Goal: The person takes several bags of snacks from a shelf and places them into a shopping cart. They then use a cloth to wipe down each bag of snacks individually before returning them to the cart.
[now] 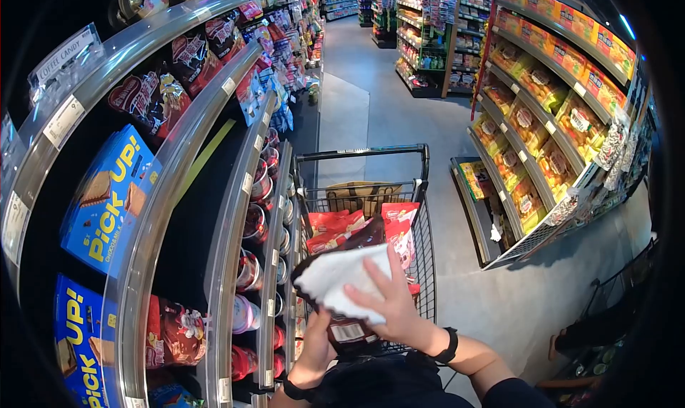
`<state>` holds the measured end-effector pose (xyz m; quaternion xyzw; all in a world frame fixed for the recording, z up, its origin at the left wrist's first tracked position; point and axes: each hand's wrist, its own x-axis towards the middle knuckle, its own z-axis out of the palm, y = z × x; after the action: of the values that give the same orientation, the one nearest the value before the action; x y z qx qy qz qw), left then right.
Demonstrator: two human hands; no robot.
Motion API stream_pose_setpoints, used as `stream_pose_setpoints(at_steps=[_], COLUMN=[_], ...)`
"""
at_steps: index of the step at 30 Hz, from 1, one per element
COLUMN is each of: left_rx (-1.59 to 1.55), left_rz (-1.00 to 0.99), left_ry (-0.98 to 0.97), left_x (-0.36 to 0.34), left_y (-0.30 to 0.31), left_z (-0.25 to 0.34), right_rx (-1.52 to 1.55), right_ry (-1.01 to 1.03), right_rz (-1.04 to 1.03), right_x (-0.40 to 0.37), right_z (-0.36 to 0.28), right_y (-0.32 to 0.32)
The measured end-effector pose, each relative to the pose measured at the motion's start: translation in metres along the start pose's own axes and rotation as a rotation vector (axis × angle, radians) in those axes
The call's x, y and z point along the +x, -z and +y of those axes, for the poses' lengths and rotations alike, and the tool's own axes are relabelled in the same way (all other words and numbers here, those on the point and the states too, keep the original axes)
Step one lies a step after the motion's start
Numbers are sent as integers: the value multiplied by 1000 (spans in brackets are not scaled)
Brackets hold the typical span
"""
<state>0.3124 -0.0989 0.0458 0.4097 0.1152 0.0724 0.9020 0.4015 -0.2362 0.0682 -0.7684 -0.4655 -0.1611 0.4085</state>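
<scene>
My left hand [315, 347] grips a dark brown snack bag [349, 333] by its lower left edge, with the thumb on the front. A barcode shows near the bag's bottom. Across the bag's face lies a white cloth [342, 276]. My right hand [391, 304] presses this cloth against the bag, fingers spread over it. Most of the bag's front is hidden under the cloth. Both hands are above the near end of a black wire shopping cart [426, 244]. Inside the cart are red snack bags [401, 230] and a tan-and-black item [362, 196].
Close on the left stands a shelf [232, 265] with blue Pick Up! boxes [110, 201], candy bags [153, 98] and lidded cups [255, 222]. A tilted rack [528, 137] of packaged food stands to the right. The grey aisle floor [389, 115] runs ahead between shelves.
</scene>
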Motion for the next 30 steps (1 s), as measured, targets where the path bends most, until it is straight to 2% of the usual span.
stream_pose_setpoints(at_steps=[2, 3, 4, 5, 7, 9, 10, 12, 13, 14, 15, 17, 18, 19, 20, 21, 22, 23, 25, 26, 27, 28, 29, 30], left_rx=[16, 125, -168, 11, 189, -438, -438, -240, -213, -167, -187, -154, -205, -119, -37, 54, 56, 393, 672, 589, 500, 612, 580, 546], left_rz=[75, -93, -22, -17, -9, 23, 25, 43, 91, 99, 111, 149, 62, 98, 135, 253, 173, 102, -138, -236, -337, -430, -443, -458], left_ry=[-85, -107, 90, 5, -86, 142, 137, -96, -147, -175, -189, -242, -214, -197, -179, -98, 24, 114, 106, 57, 16, -76, -58, -38], left_x=[1, -1, -4, -11, -10, 8, 10, 11, 9, 7, 4, -3, -8, -14, -19, -31, -30, -39, -47, -50, -54, -50, -49, -48], left_y=[1, 23, 8, -13, -16, 10, 16, 22, 24, 39, 43, 52, 60, 75, 87, 72, 86, 82, 66, 66, 65, 66, 67, 66], left_z=[9, 8, 21, 37, 40, 22, 19, 19, 22, 20, 26, 34, 37, 32, 27, 32, 27, 29, 28, 19, 9, 4, 1, 0], right_rx=[-88, -172, -240, -280, -318, -284, -281, 150, 212, 361, 333, 333, 442, 713, 850, 880, 806, 687, 1334, 1694, 1749, 1798, 1435, 1434], right_ry=[105, 160, 206, 270, 339, 483, 488, 405, 406, 304, 213, -224, -487, -759, -843, -724, -457, -135, -646, -739, -780, -822, -817, -810], right_rz=[-96, -127, -188, -171, -153, -298, -298, -587, -584, -392, -328, -286, -283, -315, -344, -420, -500, -530, -661, -683, -799, -915, -1041, -1054], right_x=[-15, -26, -35, -39, -40, -38, -39, -38, -34, -49, -52, -76, -67, -55, -52, -52, -55, -53, -43, -1, 3, 10, 20, 15], right_z=[-14, -16, -19, -19, -16, -11, -8, 4, 9, 24, 30, 54, 49, 41, 41, 44, 49, 54, 34, -3, 1, 2, 3, 6], right_y=[-4, -10, -12, -14, -13, -6, -3, -2, -1, -14, -11, -18, -16, -13, -19, -26, -35, -42, -50, -39, -46, -50, -43, -48])
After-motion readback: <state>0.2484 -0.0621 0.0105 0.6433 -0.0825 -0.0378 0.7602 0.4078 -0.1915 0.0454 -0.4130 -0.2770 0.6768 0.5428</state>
